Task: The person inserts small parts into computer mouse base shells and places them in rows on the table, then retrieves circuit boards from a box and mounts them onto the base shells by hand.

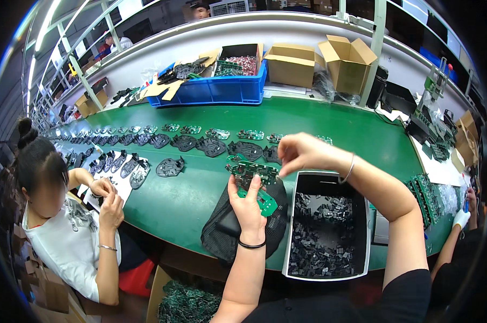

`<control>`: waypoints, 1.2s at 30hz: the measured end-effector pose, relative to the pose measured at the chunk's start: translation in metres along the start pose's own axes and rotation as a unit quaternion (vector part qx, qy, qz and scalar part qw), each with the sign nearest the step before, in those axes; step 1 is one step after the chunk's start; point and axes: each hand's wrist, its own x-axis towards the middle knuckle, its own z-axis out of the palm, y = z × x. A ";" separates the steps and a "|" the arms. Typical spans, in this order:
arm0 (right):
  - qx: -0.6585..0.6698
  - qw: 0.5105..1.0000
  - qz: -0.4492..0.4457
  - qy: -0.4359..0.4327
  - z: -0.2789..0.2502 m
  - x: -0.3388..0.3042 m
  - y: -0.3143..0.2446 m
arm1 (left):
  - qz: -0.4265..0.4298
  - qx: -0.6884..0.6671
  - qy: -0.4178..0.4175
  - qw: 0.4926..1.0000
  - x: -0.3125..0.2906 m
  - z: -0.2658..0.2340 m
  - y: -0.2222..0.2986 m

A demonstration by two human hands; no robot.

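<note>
My left hand [248, 211] is closed around a green circuit board [256, 171], thumb across its face. A second green board piece [267, 203] with cut-outs shows below it by the same fingers. At the board's right end, my right hand [301, 153] has its fingers pinched together. Whatever lies between those fingertips is too small or hidden to make out. Just below my right forearm stands a tray [367, 237] of small black parts [324, 237]. Behind the left hand rests a black mesh bag [214, 237] at the table's near edge.
Black plastic shells [211, 146] and green boards [217, 134] line the green table [200, 210]. A blue crate [211, 91] and cardboard boxes [291, 67] stand behind. A co-worker [71, 215] sits at left; another's gloved hand [461, 218] is at right. Below, a box holds green scraps [187, 304].
</note>
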 end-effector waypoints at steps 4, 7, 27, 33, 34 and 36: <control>0.011 0.996 -0.016 0.088 0.041 -0.009 -0.001 | 0.013 -0.018 -0.007 1.000 -0.003 0.001 -0.002; 0.050 0.991 -0.017 0.123 0.050 -0.014 0.006 | 0.007 -0.080 -0.041 0.996 0.004 -0.009 -0.006; 0.038 0.879 0.323 0.347 -0.130 -0.115 0.266 | -0.091 -0.051 -0.095 0.990 0.000 -0.004 0.004; -0.254 0.883 0.211 0.333 -0.130 -0.091 0.223 | -0.087 -0.068 -0.130 0.985 0.002 0.003 -0.016; -0.202 0.912 0.167 0.316 -0.116 -0.070 0.184 | -0.079 -0.075 -0.127 0.986 0.004 0.002 -0.016; -0.083 0.976 0.034 0.198 -0.076 -0.030 0.118 | -0.073 -0.075 -0.111 0.988 0.003 0.001 -0.007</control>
